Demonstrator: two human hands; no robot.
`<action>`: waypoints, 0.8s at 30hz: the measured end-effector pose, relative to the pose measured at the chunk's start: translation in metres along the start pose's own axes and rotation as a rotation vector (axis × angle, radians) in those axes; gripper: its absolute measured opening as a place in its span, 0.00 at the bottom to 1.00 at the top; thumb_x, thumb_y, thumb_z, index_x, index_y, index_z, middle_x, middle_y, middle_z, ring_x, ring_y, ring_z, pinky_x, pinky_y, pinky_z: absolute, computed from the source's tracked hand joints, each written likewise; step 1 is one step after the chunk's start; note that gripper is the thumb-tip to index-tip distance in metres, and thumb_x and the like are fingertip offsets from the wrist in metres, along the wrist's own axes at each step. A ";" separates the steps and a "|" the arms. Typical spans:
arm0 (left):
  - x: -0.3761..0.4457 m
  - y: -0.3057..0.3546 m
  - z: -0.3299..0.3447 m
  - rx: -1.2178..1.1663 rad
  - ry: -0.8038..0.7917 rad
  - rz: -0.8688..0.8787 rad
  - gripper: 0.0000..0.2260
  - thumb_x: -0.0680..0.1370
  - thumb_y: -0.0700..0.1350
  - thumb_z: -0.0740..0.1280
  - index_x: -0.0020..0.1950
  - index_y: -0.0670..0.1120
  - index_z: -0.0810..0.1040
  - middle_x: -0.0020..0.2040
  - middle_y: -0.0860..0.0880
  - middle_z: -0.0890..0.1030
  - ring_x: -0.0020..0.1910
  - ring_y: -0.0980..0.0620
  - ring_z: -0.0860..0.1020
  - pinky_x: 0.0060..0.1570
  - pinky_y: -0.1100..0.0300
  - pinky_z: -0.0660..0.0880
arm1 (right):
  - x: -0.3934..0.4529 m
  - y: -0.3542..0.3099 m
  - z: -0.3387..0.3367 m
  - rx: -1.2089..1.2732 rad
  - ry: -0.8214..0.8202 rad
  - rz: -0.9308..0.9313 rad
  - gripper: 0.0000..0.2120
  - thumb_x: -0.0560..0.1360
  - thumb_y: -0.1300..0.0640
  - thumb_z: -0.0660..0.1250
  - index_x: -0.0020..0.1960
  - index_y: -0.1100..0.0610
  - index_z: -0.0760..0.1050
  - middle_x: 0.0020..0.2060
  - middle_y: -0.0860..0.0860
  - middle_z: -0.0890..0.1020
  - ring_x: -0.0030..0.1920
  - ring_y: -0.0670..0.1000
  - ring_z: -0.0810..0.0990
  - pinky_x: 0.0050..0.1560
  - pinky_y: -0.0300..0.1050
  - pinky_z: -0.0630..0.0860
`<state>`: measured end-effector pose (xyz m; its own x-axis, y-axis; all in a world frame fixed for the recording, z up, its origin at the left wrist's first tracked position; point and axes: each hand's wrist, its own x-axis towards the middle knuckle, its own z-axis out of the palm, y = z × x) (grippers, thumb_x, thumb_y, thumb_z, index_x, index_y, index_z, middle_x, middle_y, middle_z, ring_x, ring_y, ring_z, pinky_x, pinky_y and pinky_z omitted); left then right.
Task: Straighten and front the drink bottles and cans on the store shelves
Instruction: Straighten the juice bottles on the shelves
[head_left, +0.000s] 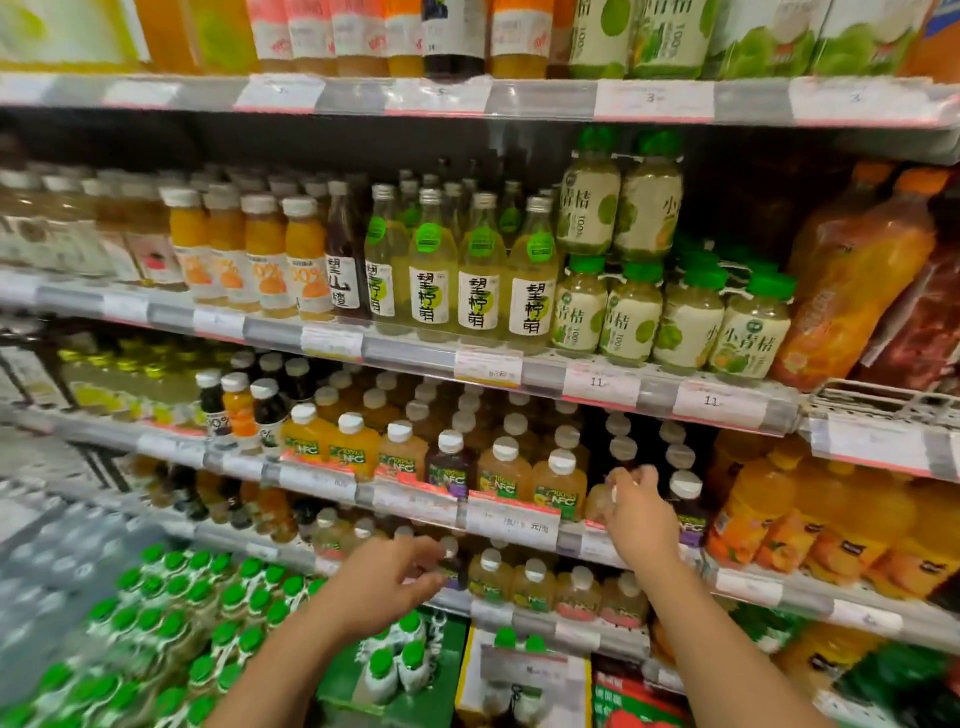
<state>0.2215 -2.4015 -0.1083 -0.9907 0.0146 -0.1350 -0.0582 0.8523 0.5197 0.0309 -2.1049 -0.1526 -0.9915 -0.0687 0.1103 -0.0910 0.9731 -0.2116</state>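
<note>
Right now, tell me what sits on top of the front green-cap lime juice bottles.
Two more lime juice bottles stand stacked on the front green-cap bottles, over the left two. Behind them the shelf is dark; more green caps show, bottles hidden.

Shelves (488, 358) run across the frame in tiers. Glass bottles (478, 275) stand mid-frame, small bottles (691, 322) to their right. Below, NFC bottles (506, 475) line the front; packs (171, 597) fill lower left.

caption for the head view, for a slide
Right hand grips a pale bottle; left hand reaches the shelf below.
</note>
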 end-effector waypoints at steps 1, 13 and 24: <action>-0.002 -0.003 0.004 -0.005 0.002 -0.017 0.19 0.80 0.60 0.64 0.69 0.57 0.77 0.60 0.61 0.82 0.54 0.65 0.79 0.56 0.63 0.77 | -0.002 0.002 0.002 0.012 -0.006 -0.001 0.18 0.79 0.59 0.66 0.68 0.52 0.70 0.65 0.54 0.66 0.43 0.61 0.81 0.36 0.46 0.69; 0.033 0.007 0.003 0.106 0.056 0.008 0.17 0.80 0.56 0.65 0.68 0.54 0.77 0.60 0.56 0.83 0.56 0.57 0.80 0.55 0.57 0.77 | -0.032 0.011 -0.020 0.306 0.163 0.016 0.20 0.72 0.64 0.74 0.62 0.54 0.79 0.57 0.55 0.74 0.48 0.60 0.79 0.42 0.45 0.68; 0.127 -0.019 -0.032 0.147 0.253 0.010 0.27 0.75 0.34 0.64 0.73 0.49 0.73 0.68 0.48 0.78 0.66 0.45 0.74 0.62 0.50 0.76 | -0.141 0.003 -0.047 0.617 0.238 0.126 0.13 0.74 0.51 0.76 0.54 0.38 0.77 0.54 0.42 0.76 0.37 0.36 0.81 0.43 0.44 0.76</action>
<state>0.0929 -2.4331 -0.1083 -0.9914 -0.0913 0.0935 -0.0479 0.9196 0.3900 0.1751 -2.0818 -0.1232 -0.9570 0.1564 0.2444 -0.0823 0.6615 -0.7455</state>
